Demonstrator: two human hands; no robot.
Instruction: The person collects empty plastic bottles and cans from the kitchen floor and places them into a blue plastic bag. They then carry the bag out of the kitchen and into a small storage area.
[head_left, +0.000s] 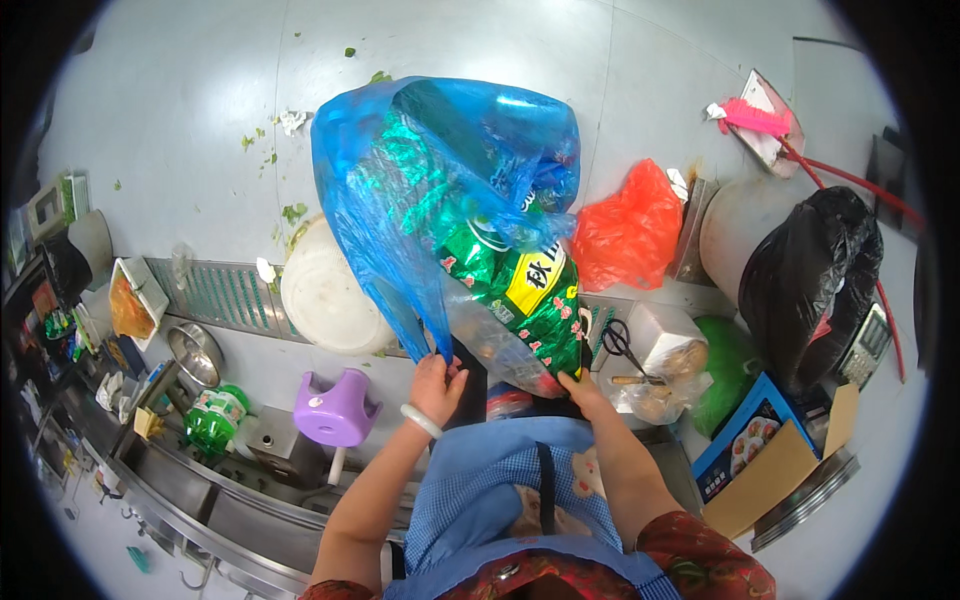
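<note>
My left hand (437, 388) grips the gathered handle of a large blue plastic bag (345, 180), pulling it taut. With my right hand (584, 395) I pinch the near edge of a shiny green foil package (517, 277) that bears writing and pink flower prints. The package's far part lies inside the blue bag and shows through its film. A clear plastic bag (487, 337) with mixed contents hangs between my hands. What else the blue bag holds is hard to make out.
A white round tub (334, 292) and a purple stool (337, 409) stand on the left. To the right are a red bag (630, 229), scissors (619, 339), a black bag (806, 277) and an open cardboard box (780, 465). Leaf scraps (295, 213) litter the floor; a metal sink (255, 517) lies lower left.
</note>
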